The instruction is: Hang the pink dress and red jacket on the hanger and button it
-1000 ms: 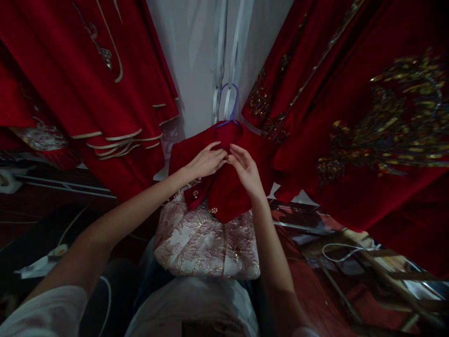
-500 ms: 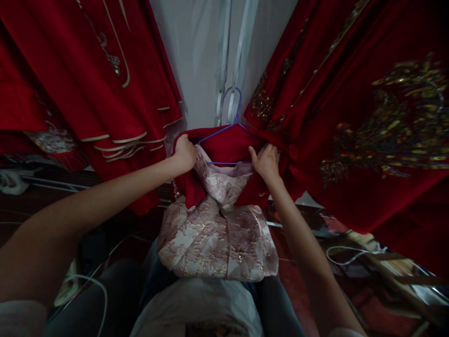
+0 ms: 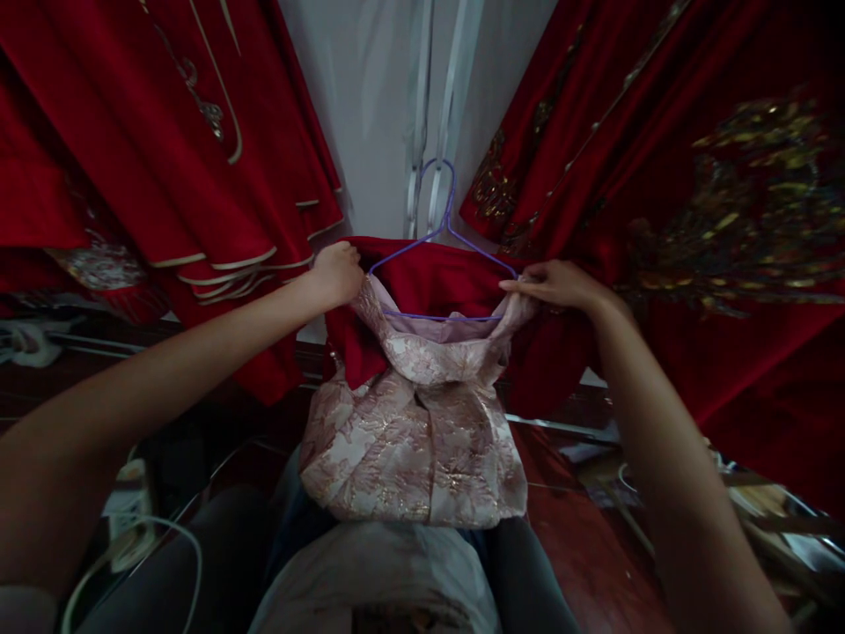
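A purple hanger [image 3: 451,189] hangs by its hook from a white rail, spread inside a pink-and-gold brocade dress [image 3: 413,449]. My left hand [image 3: 339,271] is closed on the dress's left shoulder, beside the hanger's left end, with red cloth under it. At the right end, my right hand [image 3: 561,283] pinches the dress's right shoulder between thumb and fingers. The pale pink lining shows at the neckline, below the hanger's bottom bar. Red cloth [image 3: 432,273] lies behind the hanger and down both sides of the bodice. The dress's skirt rests over my lap.
Red garments with pale trim [image 3: 244,255] hang at the left. More red garments with gold sequins [image 3: 766,202] hang at the right. A white power strip [image 3: 132,511] with a cable lies at the lower left. Wooden slats and clutter fill the lower right.
My right hand has moved right and outward, with the dress's right shoulder now out at the hanger's end. The neckline is spread wider. My left hand has shifted slightly left.
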A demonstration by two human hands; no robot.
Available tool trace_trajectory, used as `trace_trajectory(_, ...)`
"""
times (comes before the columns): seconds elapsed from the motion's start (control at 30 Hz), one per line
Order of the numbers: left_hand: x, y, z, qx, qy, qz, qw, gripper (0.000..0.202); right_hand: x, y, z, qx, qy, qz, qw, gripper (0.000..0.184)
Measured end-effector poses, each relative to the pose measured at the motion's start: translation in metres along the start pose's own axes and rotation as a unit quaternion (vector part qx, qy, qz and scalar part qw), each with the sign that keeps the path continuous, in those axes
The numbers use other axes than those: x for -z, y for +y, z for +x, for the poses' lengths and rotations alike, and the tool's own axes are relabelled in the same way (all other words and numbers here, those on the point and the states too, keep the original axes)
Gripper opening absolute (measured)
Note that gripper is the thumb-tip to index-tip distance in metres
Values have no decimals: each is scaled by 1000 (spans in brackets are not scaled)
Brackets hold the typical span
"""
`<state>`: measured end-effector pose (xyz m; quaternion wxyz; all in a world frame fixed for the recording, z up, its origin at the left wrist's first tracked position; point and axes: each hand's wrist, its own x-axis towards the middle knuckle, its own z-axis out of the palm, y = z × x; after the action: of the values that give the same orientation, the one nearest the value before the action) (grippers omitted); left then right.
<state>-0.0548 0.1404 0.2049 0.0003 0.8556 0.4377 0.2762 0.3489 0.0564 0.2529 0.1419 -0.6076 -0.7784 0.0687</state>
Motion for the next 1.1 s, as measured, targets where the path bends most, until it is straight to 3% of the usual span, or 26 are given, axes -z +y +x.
trace_trajectory(0.07, 11, -2, 1, 3, -77, -3, 997, 18, 8, 8, -9, 44, -22, 106, 993, 59)
trace_trajectory(0.13, 19, -1, 0, 35, -135, -54, 989, 15, 5, 16, -17, 60, -7, 182, 982, 56)
trace_trajectory(0.23, 22, 2, -7, 112, -122, -218, 962, 16, -13, 23, -26, 60, 67, 244, 966, 49)
trace_trajectory(0.33, 21, 5, -16, 111, -85, -298, 944, 15, -36, 22, -30, 47, 179, 280, 942, 41)
trace_trajectory(0.5, 18, -1, -34, 27, -44, -137, 989, 32, -62, 30, -28, 16, 347, 311, 885, 34)
trace_trajectory(0.6, 18, -16, -50, 30, -38, -1, 999, 45, -79, 49, -35, -36, 421, 303, 854, 32)
trace_trajectory(0.67, 18, -28, -61, 59, -63, 62, 994, 49, -92, 60, -47, -75, 409, 310, 855, 33)
trace_trajectory(0.73, 18, -35, -72, 73, -157, 74, 982, 46, -106, 63, -60, -94, 357, 329, 869, 33)
trace_trajectory(0.8, 16, -30, -78, 56, -262, 52, 962, 41, -116, 55, -71, -89, 280, 343, 892, 33)
trace_trajectory(0.87, 12, -13, -79, 18, -293, 30, 955, 40, -120, 35, -78, -64, 208, 340, 915, 33)
trace_trajectory(0.97, 0, 26, -70, -70, -195, 11, 978, 41, -114, -9, -83, 8, 178, 285, 942, 33)
trace_trajectory(1.1, -31, 67, -48, -194, -83, -20, 977, 38, -95, -58, -83, 81, 190, 167, 964, 27)
